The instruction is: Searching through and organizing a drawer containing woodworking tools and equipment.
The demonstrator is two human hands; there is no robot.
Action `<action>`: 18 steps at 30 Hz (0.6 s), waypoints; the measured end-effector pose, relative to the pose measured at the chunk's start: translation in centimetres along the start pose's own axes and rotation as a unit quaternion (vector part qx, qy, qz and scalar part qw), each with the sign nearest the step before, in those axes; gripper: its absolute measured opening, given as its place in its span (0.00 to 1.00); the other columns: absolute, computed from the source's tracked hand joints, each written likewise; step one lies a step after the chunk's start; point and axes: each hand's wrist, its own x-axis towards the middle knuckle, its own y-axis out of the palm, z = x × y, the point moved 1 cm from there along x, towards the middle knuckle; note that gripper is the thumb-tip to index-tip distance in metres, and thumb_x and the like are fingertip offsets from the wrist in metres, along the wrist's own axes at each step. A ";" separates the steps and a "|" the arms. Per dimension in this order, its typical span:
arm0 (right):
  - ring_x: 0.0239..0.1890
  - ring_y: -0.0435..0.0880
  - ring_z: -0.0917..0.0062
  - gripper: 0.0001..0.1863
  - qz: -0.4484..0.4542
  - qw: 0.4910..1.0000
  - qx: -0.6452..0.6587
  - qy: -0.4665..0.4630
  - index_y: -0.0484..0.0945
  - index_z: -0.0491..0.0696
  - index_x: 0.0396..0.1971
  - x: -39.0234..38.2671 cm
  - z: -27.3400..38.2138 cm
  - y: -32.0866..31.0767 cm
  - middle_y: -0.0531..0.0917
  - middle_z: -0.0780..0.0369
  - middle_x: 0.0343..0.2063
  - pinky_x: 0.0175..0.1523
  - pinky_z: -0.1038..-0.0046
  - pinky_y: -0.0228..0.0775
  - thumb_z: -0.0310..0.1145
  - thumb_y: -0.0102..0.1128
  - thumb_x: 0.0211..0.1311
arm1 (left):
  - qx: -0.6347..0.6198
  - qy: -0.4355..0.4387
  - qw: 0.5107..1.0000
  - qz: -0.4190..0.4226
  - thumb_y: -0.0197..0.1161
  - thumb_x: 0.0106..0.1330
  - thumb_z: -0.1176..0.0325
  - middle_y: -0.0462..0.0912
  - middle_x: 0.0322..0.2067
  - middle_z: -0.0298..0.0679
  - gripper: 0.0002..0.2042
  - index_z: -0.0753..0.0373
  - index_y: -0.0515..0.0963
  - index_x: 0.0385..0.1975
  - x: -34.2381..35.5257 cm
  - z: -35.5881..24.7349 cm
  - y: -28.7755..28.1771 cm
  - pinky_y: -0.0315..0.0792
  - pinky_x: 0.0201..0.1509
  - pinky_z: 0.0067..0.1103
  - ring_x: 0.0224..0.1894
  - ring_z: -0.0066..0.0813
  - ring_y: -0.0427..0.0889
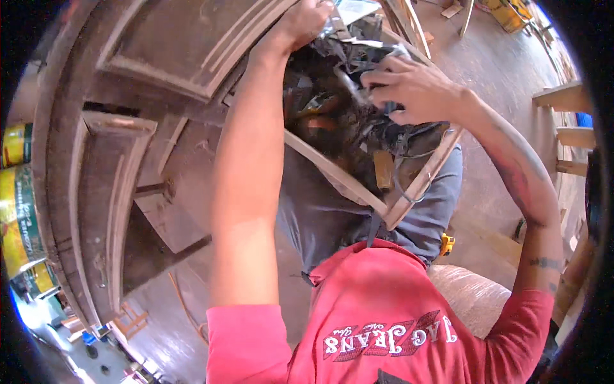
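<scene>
A wooden drawer-like box point(342, 174) filled with jumbled odds and ends rests across my lap, one corner toward my waist. My left hand point(306, 25) is closed at its far left side, beside the dark panelled furniture; what it grips is hidden. Over the right part of the box, my right hand point(416, 89) reaches into dark scraps and strips point(348, 70), its fingers bent and apart. A grey cable point(400, 176) loops over the near right side of the box, close to a small tan block point(384, 169).
A dark wooden cabinet point(153, 45) with raised panels stands close on my left. Yellow and green cans point(18, 211) are beyond it. Wooden pieces point(572, 137) stand at the right. A yellow tape measure point(447, 244) is by my hip. An orange cord point(185, 301) lies on the floor.
</scene>
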 end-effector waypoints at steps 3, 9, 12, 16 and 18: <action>0.56 0.72 0.65 0.15 -0.071 0.997 0.022 0.036 0.79 0.50 0.33 -0.3 -0.1 -0.7 0.74 0.65 0.54 0.63 0.61 0.64 0.40 0.69 0.46 | 0.090 0.031 0.994 -0.055 0.49 0.68 0.70 0.75 0.53 0.50 0.24 0.71 0.62 0.64 -0.4 0.4 -0.5 0.65 0.65 0.30 0.57 0.42 0.73; 0.60 0.70 0.63 0.14 -0.066 0.996 0.032 0.053 0.77 0.50 0.33 -0.6 -0.6 0.0 0.73 0.66 0.58 0.64 0.59 0.63 0.40 0.69 0.51 | -0.161 -0.140 0.977 0.000 0.47 0.70 0.69 0.79 0.46 0.42 0.18 0.72 0.72 0.55 -0.4 -1.0 0.2 0.70 0.54 0.25 0.49 0.29 0.77; 0.61 0.70 0.62 0.14 -0.080 0.995 0.027 0.050 0.75 0.50 0.33 -0.7 -0.6 0.0 0.72 0.65 0.61 0.65 0.58 0.62 0.39 0.69 0.52 | 0.026 -0.035 0.998 -0.039 0.47 0.72 0.67 0.79 0.43 0.35 0.17 0.72 0.74 0.52 -1.9 -2.0 -1.0 0.69 0.54 0.24 0.48 0.24 0.75; 0.62 0.69 0.60 0.15 -0.106 0.991 0.053 0.061 0.75 0.48 0.32 -1.5 -1.5 -0.3 0.72 0.62 0.62 0.65 0.59 0.61 0.39 0.70 0.52 | -0.173 -0.075 0.982 -0.021 0.48 0.73 0.65 0.80 0.43 0.36 0.16 0.71 0.76 0.49 -4.4 -7.2 -1.0 0.67 0.56 0.23 0.48 0.25 0.76; 0.61 0.69 0.59 0.15 -0.109 0.991 0.051 0.052 0.76 0.46 0.30 -1.5 -1.6 -0.4 0.73 0.60 0.61 0.64 0.60 0.61 0.39 0.71 0.51 | -0.058 -0.108 0.992 -0.032 0.48 0.74 0.65 0.80 0.44 0.36 0.16 0.70 0.77 0.49 -5.8 -8.0 -1.9 0.65 0.59 0.22 0.49 0.25 0.75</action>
